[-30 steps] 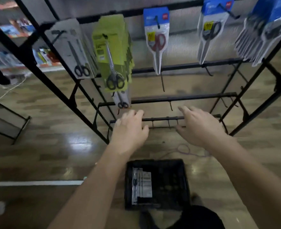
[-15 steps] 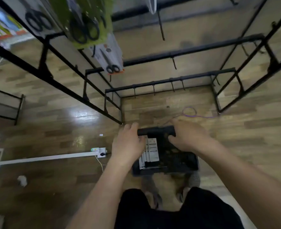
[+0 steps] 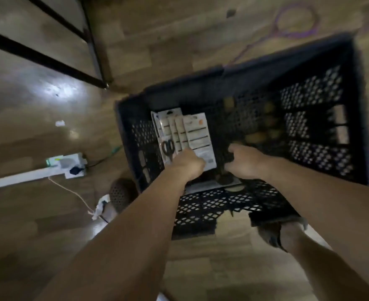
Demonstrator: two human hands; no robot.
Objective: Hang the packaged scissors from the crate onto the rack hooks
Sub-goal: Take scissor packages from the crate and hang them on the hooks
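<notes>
A black perforated crate (image 3: 313, 135) stands on the wooden floor below me. In its left half lies a fanned stack of white packaged scissors (image 3: 193, 133); one pair with black handles (image 3: 168, 147) shows through its pack. My left hand (image 3: 187, 162) lies on the near end of the stack, its fingers hidden under the back of the hand. Just right of the packs, my right hand (image 3: 245, 162) hovers inside the crate, fingers loosely curled, holding nothing. Only the black base bars of the rack (image 3: 38, 58) show, at the upper left.
A white power strip (image 3: 70, 167) with a plug and cords lies on the floor left of the crate. A purple cable loop (image 3: 296, 22) lies beyond the crate. My shoes (image 3: 120, 195) stand by the crate's near side.
I have bent down over the crate, so the rack's hooks and hung packs left the view. Both hands dropped from the crate's rim into it, the left onto the packs.
</notes>
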